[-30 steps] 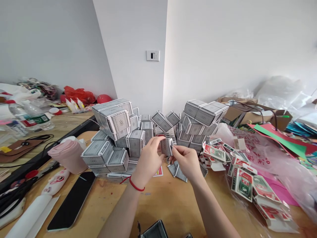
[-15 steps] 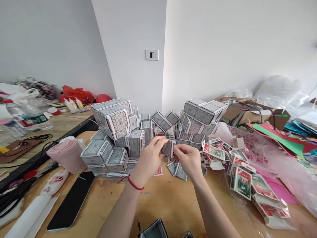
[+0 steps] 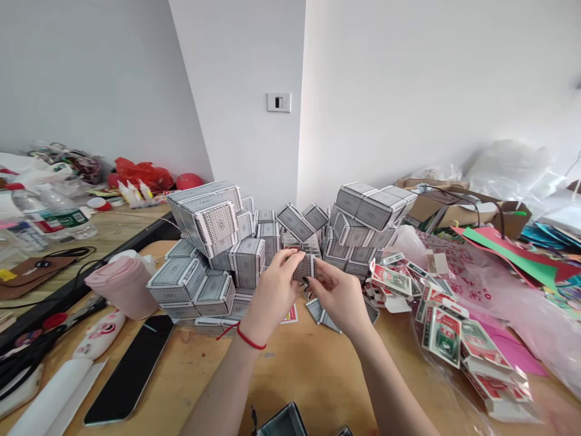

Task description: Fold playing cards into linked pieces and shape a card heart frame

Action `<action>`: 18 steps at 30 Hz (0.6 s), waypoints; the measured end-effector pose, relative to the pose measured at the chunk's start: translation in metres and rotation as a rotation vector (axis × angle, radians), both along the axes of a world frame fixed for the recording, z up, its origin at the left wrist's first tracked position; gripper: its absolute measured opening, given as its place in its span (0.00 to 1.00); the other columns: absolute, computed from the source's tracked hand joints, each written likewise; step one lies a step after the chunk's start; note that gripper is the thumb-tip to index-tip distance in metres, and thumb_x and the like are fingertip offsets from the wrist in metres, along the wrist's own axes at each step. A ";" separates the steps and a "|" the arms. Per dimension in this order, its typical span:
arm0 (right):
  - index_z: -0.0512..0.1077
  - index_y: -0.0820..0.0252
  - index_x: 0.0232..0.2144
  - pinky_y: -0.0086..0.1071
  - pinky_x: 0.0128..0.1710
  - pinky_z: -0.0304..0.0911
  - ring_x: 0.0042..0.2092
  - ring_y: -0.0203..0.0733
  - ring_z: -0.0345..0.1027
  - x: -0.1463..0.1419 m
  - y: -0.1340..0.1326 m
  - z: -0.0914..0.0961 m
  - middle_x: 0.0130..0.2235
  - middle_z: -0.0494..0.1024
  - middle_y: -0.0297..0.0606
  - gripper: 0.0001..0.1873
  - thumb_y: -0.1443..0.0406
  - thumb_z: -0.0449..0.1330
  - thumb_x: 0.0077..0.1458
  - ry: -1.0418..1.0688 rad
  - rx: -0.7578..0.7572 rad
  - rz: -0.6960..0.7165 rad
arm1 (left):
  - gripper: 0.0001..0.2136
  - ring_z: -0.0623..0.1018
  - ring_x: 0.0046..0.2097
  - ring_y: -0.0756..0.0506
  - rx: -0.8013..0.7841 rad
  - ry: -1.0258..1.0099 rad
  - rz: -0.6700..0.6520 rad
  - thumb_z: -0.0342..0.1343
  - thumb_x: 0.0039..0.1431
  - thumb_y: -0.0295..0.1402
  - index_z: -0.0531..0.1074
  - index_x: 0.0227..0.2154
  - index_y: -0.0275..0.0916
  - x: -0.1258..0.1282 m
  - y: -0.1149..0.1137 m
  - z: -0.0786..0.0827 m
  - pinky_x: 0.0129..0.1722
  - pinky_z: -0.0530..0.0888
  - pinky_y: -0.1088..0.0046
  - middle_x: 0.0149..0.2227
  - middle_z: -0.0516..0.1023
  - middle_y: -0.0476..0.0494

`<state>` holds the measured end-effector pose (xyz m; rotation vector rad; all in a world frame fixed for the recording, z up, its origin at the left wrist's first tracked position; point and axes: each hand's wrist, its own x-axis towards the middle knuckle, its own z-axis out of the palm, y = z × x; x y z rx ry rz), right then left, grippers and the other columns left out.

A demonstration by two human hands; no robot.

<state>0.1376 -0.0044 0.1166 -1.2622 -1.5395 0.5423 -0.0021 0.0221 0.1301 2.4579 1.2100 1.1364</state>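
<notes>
Between my hands, above the wooden table, is a small block of folded playing cards (image 3: 307, 266) with a grey patterned back. My left hand (image 3: 275, 293), wearing a red string bracelet (image 3: 251, 338), grips the block from the left, fingers over its top. My right hand (image 3: 341, 298) pinches its right edge, the thumb in front and the fingers behind. The far side of the block is hidden. Just below my right hand lie loose folded cards (image 3: 323, 315). Stacks of card cubes rise at left (image 3: 216, 227) and right (image 3: 367, 209).
Opened card boxes (image 3: 442, 336) lie at right beside coloured paper (image 3: 511, 254) and plastic wrap. A black phone (image 3: 131, 369), a pink rolled cloth (image 3: 123, 283) and a white paper roll (image 3: 66, 393) are at left. An open dark box (image 3: 284, 421) sits at the near edge.
My right hand has shifted slightly left along the card block, its thumb now lower and across the front. My left hand stays on the block, and the stacks are unchanged.
</notes>
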 end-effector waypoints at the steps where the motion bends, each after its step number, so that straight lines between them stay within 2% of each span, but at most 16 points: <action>1: 0.69 0.58 0.46 0.30 0.30 0.66 0.28 0.39 0.70 -0.001 -0.001 0.000 0.27 0.77 0.35 0.20 0.66 0.54 0.48 -0.018 0.004 -0.009 | 0.26 0.68 0.51 0.44 0.002 -0.001 0.000 0.47 0.46 0.15 0.62 0.48 0.44 0.000 0.000 0.000 0.48 0.70 0.65 0.51 0.63 0.44; 5: 0.70 0.57 0.45 0.30 0.28 0.64 0.26 0.39 0.68 -0.001 -0.002 0.003 0.25 0.75 0.34 0.19 0.66 0.54 0.48 -0.026 -0.010 -0.022 | 0.26 0.68 0.50 0.44 -0.010 0.006 0.001 0.46 0.47 0.15 0.62 0.49 0.43 0.002 -0.001 -0.002 0.48 0.70 0.64 0.51 0.63 0.43; 8: 0.71 0.60 0.42 0.28 0.25 0.62 0.24 0.37 0.65 -0.002 -0.001 0.002 0.24 0.74 0.34 0.17 0.64 0.54 0.49 0.066 -0.040 -0.029 | 0.27 0.69 0.49 0.44 -0.008 0.000 -0.032 0.45 0.47 0.15 0.61 0.50 0.45 0.003 -0.002 -0.002 0.47 0.71 0.64 0.51 0.62 0.43; 12: 0.70 0.62 0.29 0.24 0.18 0.54 0.20 0.32 0.57 0.000 0.003 0.001 0.20 0.67 0.31 0.12 0.58 0.54 0.50 0.253 -0.060 -0.102 | 0.28 0.70 0.48 0.45 -0.047 -0.022 -0.122 0.46 0.47 0.16 0.60 0.51 0.46 0.006 -0.010 0.003 0.46 0.72 0.65 0.52 0.60 0.44; 14: 0.67 0.62 0.24 0.23 0.16 0.50 0.19 0.30 0.52 0.003 0.004 0.003 0.18 0.62 0.29 0.14 0.56 0.55 0.49 0.339 -0.083 -0.098 | 0.27 0.71 0.45 0.46 -0.115 -0.078 -0.181 0.51 0.48 0.19 0.59 0.52 0.45 0.008 -0.014 0.007 0.43 0.73 0.67 0.53 0.59 0.43; 16: 0.66 0.61 0.24 0.23 0.15 0.48 0.18 0.29 0.50 0.007 0.003 0.006 0.18 0.60 0.28 0.15 0.54 0.55 0.49 0.435 -0.117 -0.059 | 0.27 0.71 0.43 0.46 -0.201 -0.179 -0.251 0.56 0.48 0.25 0.57 0.52 0.44 0.010 -0.016 0.009 0.40 0.73 0.69 0.53 0.59 0.41; 18: 0.64 0.60 0.23 0.23 0.14 0.49 0.17 0.29 0.50 0.007 0.002 0.009 0.18 0.59 0.27 0.16 0.53 0.54 0.49 0.505 -0.127 -0.038 | 0.25 0.71 0.42 0.46 -0.280 -0.325 -0.257 0.55 0.52 0.33 0.56 0.53 0.42 0.015 -0.016 0.008 0.39 0.73 0.71 0.51 0.61 0.40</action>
